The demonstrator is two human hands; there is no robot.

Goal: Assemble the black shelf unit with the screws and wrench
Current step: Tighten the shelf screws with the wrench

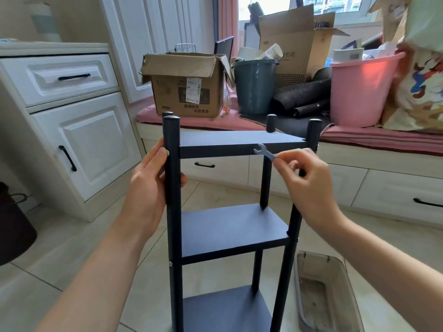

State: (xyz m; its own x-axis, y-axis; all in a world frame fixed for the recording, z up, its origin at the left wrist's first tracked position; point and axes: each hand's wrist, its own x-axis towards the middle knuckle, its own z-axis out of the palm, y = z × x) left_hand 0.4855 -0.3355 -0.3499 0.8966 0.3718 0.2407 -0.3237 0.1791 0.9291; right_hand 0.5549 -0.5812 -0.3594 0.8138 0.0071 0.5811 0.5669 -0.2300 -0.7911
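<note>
Between my two hands stands the black shelf unit [230,226], upright on the tiled floor with three boards fitted. My left hand [148,185] wraps the near left post [173,188], steadying it. My right hand [304,178] pinches the small wrench [265,152] by its handle, its open jaw just under the top board's front edge. So light a pinch could let the wrench slip and fall, I judge.

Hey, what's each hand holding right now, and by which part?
The left hand grips the shelf unit's front-left post just below the top shelf. The right hand pinches the small wrench by its lower handle end.
</note>
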